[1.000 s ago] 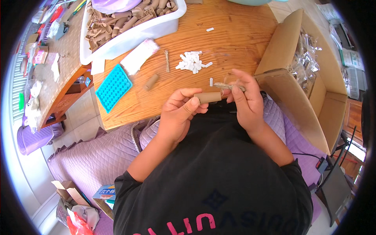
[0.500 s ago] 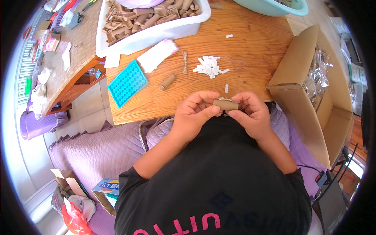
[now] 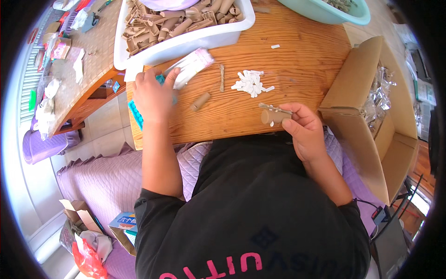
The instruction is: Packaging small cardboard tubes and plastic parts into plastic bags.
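Observation:
My right hand point(image 3: 304, 128) pinches a small brown tube point(image 3: 271, 117) above the table's near edge. A thin tan stringy bundle point(image 3: 269, 108) lies along the tube's top, and a tiny white bit shows under it. My left hand point(image 3: 153, 95), slightly blurred, is over a blue tray with small compartments point(image 3: 135, 114) at the table's left. Its thumb stands apart from its fingers and nothing shows between them. The hand hides most of the tray. Another brown tube point(image 3: 200, 102) lies on the wood between my hands, near a second stringy bundle point(image 3: 222, 78).
White paper strips point(image 3: 251, 83) are heaped mid-table. A white packet point(image 3: 194, 67) lies beside a white bin point(image 3: 181, 44) of brown tubes and pieces. A pale green basin point(image 3: 325, 13) stands at the far right. An open cardboard box point(image 3: 348, 88) flanks the table's right side.
My left hand has let go of the brown tube and moved left and away from me, over the blue tray. My right hand keeps the tube, now tilted slightly.

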A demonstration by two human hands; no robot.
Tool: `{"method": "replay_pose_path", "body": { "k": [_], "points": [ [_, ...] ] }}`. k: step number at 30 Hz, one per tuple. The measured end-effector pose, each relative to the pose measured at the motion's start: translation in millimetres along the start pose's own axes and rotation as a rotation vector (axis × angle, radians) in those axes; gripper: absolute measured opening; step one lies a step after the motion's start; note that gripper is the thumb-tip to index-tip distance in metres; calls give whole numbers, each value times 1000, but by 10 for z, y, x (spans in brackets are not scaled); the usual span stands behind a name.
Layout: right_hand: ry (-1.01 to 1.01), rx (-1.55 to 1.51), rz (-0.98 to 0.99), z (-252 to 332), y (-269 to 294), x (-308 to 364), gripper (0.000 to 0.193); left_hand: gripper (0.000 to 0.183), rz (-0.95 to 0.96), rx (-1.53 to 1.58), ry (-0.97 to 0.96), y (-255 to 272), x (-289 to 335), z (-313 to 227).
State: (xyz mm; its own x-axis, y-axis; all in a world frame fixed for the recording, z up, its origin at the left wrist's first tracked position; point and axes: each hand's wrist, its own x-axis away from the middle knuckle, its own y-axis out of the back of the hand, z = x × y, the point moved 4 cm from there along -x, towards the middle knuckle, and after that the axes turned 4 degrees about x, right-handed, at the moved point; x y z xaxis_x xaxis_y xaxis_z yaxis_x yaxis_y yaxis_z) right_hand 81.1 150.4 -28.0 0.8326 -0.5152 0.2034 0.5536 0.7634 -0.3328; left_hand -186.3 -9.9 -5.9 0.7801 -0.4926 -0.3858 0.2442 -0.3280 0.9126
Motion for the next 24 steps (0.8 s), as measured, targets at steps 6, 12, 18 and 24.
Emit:
{"method": "replay_pose_path", "body": {
  "k": [6, 12, 18, 24],
  "points": [
    [-235, -547, 67, -159, 52, -54, 24, 35, 337, 385, 307, -317, -97, 220],
    [-276, -737, 157, -244, 47, -42, 22, 20, 169, 642, 233, -318, -60, 303],
    [-330, -739, 218, -246, 52, -9, 17, 15, 66, 422, 155, 14, -10, 126],
    [-331, -695, 203, -233, 25, 17, 22, 10, -2, 258, 100, 428, 41, -58]
  ]
}}
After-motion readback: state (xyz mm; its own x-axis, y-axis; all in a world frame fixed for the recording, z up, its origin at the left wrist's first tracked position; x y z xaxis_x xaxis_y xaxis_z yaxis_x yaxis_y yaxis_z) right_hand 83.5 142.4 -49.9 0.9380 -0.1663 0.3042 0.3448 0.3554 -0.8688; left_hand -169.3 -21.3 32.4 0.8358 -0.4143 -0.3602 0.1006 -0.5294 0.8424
